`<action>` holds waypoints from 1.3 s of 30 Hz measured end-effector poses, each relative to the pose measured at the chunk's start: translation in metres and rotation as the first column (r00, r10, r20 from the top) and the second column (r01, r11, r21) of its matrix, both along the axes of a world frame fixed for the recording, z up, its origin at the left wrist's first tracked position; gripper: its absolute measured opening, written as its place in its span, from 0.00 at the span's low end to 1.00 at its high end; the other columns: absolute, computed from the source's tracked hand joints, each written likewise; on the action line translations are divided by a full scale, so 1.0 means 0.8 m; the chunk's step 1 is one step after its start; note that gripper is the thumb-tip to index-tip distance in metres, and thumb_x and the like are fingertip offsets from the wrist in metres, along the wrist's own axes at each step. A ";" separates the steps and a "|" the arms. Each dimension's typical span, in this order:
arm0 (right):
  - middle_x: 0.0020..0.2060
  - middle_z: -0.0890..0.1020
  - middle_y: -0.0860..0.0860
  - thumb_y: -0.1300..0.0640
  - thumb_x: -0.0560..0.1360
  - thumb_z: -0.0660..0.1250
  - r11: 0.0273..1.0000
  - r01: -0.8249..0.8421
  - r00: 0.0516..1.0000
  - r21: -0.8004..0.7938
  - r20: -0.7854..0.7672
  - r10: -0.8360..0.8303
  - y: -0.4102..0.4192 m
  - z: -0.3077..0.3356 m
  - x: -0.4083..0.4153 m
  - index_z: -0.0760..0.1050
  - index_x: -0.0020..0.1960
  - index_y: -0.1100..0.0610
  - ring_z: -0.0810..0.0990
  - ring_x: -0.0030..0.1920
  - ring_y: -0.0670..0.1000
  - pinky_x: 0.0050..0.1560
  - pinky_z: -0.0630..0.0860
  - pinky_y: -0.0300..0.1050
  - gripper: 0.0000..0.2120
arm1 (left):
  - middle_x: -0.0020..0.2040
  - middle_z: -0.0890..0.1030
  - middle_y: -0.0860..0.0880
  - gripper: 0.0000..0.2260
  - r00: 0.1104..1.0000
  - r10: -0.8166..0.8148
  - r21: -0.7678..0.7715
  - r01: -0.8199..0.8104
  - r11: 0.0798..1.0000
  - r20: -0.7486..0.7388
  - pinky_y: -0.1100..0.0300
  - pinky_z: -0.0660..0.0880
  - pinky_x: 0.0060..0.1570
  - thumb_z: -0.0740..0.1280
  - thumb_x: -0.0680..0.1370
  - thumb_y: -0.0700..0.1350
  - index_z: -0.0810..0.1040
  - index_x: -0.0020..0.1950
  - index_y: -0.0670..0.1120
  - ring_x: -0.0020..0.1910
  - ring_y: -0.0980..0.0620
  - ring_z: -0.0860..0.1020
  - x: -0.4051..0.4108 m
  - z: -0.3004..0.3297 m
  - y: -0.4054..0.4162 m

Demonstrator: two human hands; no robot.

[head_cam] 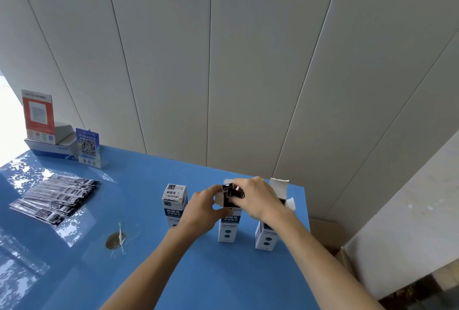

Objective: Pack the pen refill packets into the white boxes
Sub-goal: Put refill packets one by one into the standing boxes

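while the left hand [198,206] curls round the upper part of the middle box [229,225], steadying it upright on the table [149,272], the right hand [258,198] pinches a dark bundle of packets [229,194] and holds it in the box's open mouth. both grips are narrow: the left one wraps the box so it will not tip or slide under the push, the right one closes on the top of the bundle, apparently to feed it straight down. the bundle stands partly out of the mouth, so this box looks only part filled; how deep the packets sit inside cannot be seen.

just left of the middle box stands a closed box [174,204], its top flap down, which suggests it is already packed. just right of the middle box stands an open box [273,222] with its flap [279,186] raised, likely set ready for the next load; something dark shows in its mouth, though what it is i cannot tell. well to the left of the middle box, the loose packets [56,198] lie fanned flat on the table, within reach of the left hand. beyond them, against the wall, stand a red sign [38,113] and a blue qr sign [88,147].

the next move probably calls for pressing the bundle down evenly; a tilted push could snag the packets on the side flaps.
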State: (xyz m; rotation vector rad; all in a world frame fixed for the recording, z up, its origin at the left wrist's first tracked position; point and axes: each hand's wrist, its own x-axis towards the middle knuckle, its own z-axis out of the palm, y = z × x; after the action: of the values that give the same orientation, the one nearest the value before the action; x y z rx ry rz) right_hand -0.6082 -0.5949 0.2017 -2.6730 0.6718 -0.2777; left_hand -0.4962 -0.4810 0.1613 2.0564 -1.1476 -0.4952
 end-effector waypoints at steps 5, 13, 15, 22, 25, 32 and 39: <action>0.48 0.82 0.53 0.55 0.78 0.63 0.998 -0.023 1.000 -0.061 -0.003 0.023 0.002 0.013 0.003 0.74 0.61 0.49 0.75 0.50 0.56 0.50 0.68 0.45 0.12 | 0.57 0.80 0.52 0.22 1.000 -0.005 -0.001 0.005 1.000 0.014 0.61 0.69 0.48 0.73 0.73 0.48 0.72 0.66 0.52 0.54 0.52 0.76 -0.002 0.002 0.002; 0.46 0.79 0.59 0.56 0.80 0.60 0.976 -0.025 0.976 -0.215 -0.217 -0.023 0.011 0.007 0.001 0.75 0.58 0.56 0.75 0.49 0.61 0.50 0.70 0.50 0.10 | 0.58 0.80 0.52 0.23 1.000 -0.004 0.010 0.004 1.000 0.028 0.60 0.73 0.51 0.73 0.73 0.49 0.72 0.67 0.52 0.54 0.53 0.77 -0.002 0.001 0.005; 0.47 0.79 0.58 0.57 0.80 0.59 0.975 -0.040 0.973 -0.219 -0.232 -0.012 0.011 0.008 0.003 0.76 0.57 0.55 0.75 0.49 0.60 0.50 0.69 0.49 0.10 | 0.57 0.80 0.53 0.23 0.999 -0.005 0.016 0.004 1.000 0.033 0.59 0.73 0.51 0.73 0.73 0.50 0.72 0.66 0.53 0.55 0.53 0.77 -0.002 0.001 0.005; 0.48 0.76 0.57 0.59 0.80 0.55 0.991 -0.041 0.906 -0.130 -0.423 -0.018 0.015 0.004 0.007 0.76 0.56 0.55 0.71 0.45 0.59 0.43 0.64 0.48 0.11 | 0.57 0.80 0.53 0.23 0.999 -0.029 0.004 0.029 1.000 0.041 0.59 0.74 0.52 0.74 0.73 0.48 0.73 0.65 0.52 0.55 0.52 0.77 -0.001 0.001 0.006; 0.50 0.77 0.57 0.55 0.81 0.55 0.995 -0.051 0.921 -0.087 -0.389 0.013 0.019 0.017 0.004 0.74 0.60 0.53 0.73 0.50 0.60 0.45 0.63 0.48 0.12 | 0.56 0.81 0.53 0.21 0.999 -0.033 -0.005 0.033 0.999 0.029 0.58 0.74 0.51 0.74 0.72 0.48 0.74 0.63 0.52 0.55 0.52 0.78 0.001 0.001 0.007; 0.50 0.78 0.57 0.58 0.78 0.61 0.993 -0.024 0.959 -0.115 -0.285 -0.010 0.021 0.025 -0.008 0.76 0.59 0.53 0.76 0.51 0.59 0.49 0.71 0.49 0.11 | 0.56 0.81 0.53 0.22 0.999 -0.026 0.005 0.026 1.000 0.037 0.57 0.75 0.51 0.74 0.72 0.49 0.74 0.64 0.53 0.54 0.52 0.77 0.003 0.001 0.008; 0.41 0.71 0.54 0.66 0.76 0.59 0.981 -0.037 0.928 -0.188 -0.370 -0.036 0.022 0.012 0.001 0.77 0.54 0.55 0.73 0.39 0.56 0.37 0.67 0.48 0.12 | 0.58 0.80 0.51 0.23 0.999 -0.023 0.009 0.022 1.000 0.047 0.58 0.74 0.52 0.73 0.73 0.48 0.73 0.66 0.51 0.56 0.51 0.77 0.002 0.003 0.006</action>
State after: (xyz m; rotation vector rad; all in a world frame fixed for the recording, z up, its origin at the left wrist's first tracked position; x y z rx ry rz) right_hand -0.6077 -0.5771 0.2111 -2.9440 0.7889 0.1848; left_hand -0.4942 -0.4758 0.1634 2.0742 -1.1995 -0.4653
